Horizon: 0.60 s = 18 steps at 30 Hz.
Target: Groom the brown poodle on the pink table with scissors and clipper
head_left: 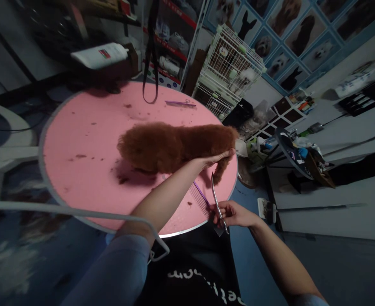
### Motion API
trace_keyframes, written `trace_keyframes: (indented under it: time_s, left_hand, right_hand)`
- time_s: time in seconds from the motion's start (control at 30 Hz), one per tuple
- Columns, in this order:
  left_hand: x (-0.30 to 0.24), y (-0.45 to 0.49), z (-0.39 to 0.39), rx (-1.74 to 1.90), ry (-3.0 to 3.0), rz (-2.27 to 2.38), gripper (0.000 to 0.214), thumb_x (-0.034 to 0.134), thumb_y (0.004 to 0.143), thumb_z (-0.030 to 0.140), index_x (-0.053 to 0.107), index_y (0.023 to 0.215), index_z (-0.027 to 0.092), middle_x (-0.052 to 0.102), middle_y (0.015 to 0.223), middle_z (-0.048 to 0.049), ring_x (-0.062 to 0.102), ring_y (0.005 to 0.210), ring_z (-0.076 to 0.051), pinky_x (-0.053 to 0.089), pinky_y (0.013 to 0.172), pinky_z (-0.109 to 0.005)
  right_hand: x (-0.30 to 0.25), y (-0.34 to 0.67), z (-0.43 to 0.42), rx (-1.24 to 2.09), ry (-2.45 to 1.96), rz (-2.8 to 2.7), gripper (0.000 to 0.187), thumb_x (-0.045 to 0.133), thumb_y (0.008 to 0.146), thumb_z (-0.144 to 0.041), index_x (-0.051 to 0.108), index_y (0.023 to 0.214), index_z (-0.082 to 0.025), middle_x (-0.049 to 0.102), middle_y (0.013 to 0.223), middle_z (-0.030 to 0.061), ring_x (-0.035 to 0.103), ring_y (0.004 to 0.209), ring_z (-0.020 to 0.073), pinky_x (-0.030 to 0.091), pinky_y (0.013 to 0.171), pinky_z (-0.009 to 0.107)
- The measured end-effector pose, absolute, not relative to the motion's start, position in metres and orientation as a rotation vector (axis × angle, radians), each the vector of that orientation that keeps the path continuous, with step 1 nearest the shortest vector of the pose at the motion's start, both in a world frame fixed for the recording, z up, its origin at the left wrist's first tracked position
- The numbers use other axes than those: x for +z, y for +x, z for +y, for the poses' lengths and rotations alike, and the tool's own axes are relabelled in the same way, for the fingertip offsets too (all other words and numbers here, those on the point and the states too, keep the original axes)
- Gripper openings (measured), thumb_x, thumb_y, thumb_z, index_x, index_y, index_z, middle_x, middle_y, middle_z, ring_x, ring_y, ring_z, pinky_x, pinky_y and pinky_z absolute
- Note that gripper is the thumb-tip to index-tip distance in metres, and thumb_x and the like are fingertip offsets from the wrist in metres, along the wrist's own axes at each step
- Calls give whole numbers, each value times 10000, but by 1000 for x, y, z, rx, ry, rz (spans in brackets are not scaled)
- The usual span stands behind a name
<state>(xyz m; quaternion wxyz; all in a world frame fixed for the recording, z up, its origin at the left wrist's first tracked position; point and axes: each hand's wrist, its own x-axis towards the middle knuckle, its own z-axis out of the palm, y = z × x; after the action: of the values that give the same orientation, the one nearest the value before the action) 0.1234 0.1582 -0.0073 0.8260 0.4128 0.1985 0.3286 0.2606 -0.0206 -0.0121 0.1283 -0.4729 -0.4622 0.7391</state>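
Note:
A brown curly-coated dog [174,144] stands on a round pink table [88,178], its head end to the left and its rear to the right. My left hand [217,157] holds the dog at the rear flank, above a hind leg [220,171]; some of its fingers are hidden. Curved scissors [215,195] are in my right hand [234,213], fingers closed about the handles and tips pointing up beside that leg. A purple-backed comb [201,194] lies slanted between my left forearm and my right hand.
Another purple comb [180,103] lies at the table's far side, below a hanging black strap loop [151,85]. Brown hair tufts [80,156] dot the tabletop. A grey tube arm [79,211] crosses at left. Wire cages [228,63] stand behind; a small round tray [292,153] is at right.

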Motion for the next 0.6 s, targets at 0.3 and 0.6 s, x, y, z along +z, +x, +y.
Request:
trace_keyframes:
  time_s: [0.3, 0.6]
  left_hand:
    - [0, 120, 154, 721, 899, 445, 378, 814, 590, 515, 672, 702, 183, 652, 715, -76, 587, 734, -209, 475, 786, -377]
    - [1, 120, 155, 672, 881, 406, 392, 793, 608, 539, 646, 676, 182, 632, 665, -49, 567, 678, -183, 472, 770, -364]
  right_hand:
    - [-15, 255, -24, 2097, -1389, -1374, 564, 832, 671, -339, 601, 1144, -137, 679, 895, 56, 620, 709, 106, 491, 644, 219]
    - [-13, 262, -21, 2131, -1424, -1411, 569, 826, 673, -356, 599, 1150, -143, 683, 887, 45, 618, 693, 92, 476, 615, 189]
